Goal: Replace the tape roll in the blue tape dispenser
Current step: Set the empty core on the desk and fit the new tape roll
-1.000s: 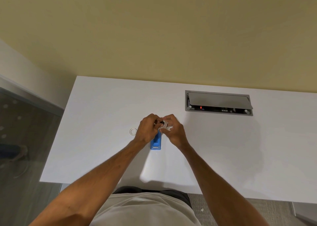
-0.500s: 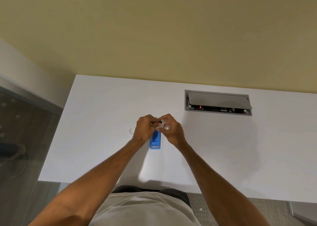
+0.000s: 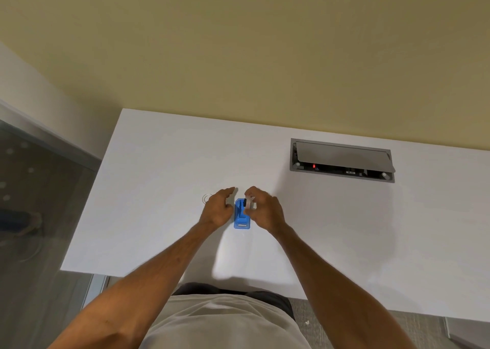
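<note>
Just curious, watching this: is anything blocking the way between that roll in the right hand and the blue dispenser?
Nothing visible. The right hand holds the roll just above the dispenser, whose slot looks open. The left hand is beside it, open, not across it.

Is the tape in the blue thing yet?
Not yet. The right hand holds the tape roll just above the blue tape dispenser.

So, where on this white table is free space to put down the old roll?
The white table is bare left of the small clear ring, and between the blue tape dispenser and the grey cable hatch. It is crowded around the dispenser, between the left hand and right hand.
</note>
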The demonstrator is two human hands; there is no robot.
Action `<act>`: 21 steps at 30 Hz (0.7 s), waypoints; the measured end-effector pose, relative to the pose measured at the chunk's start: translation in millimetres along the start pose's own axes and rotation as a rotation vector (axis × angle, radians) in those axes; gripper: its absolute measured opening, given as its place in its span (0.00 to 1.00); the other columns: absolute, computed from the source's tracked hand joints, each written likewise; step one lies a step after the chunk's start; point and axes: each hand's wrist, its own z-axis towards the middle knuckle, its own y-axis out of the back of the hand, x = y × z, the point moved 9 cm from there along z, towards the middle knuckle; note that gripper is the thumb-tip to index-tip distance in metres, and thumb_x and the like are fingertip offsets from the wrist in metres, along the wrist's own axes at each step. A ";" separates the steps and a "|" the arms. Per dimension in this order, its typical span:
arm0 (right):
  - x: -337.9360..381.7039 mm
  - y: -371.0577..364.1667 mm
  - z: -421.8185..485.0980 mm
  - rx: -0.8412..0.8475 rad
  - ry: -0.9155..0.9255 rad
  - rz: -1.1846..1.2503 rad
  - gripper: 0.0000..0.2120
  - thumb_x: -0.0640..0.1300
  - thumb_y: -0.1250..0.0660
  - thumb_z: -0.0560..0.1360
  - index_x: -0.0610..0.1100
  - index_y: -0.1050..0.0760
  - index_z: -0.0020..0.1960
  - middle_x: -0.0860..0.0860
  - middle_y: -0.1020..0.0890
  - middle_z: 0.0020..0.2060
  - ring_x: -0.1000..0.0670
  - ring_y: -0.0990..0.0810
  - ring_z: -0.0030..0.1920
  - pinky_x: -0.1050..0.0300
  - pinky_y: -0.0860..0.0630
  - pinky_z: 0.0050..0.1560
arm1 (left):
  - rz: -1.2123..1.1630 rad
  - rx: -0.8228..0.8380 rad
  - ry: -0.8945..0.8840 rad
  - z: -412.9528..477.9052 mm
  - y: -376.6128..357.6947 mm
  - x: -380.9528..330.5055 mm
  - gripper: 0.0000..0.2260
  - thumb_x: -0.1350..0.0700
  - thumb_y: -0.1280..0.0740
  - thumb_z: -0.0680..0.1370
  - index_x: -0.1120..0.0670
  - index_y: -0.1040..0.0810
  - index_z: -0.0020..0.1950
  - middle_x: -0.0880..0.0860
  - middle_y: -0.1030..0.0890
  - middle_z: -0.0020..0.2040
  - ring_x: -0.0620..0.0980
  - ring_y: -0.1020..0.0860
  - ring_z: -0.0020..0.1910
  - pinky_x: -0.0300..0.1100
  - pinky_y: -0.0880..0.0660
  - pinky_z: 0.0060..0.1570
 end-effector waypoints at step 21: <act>-3.4 -32.3 12.2 0.048 0.024 -0.207 0.21 0.52 0.32 0.80 0.47 0.29 0.70 0.51 0.22 0.65 0.50 0.23 0.64 0.55 0.24 0.64 | 0.003 0.225 -0.140 -6.0 -35.5 6.4 0.31 0.65 0.24 0.74 0.56 0.29 0.75 0.55 0.21 0.69 0.56 0.20 0.68 0.56 0.23 0.71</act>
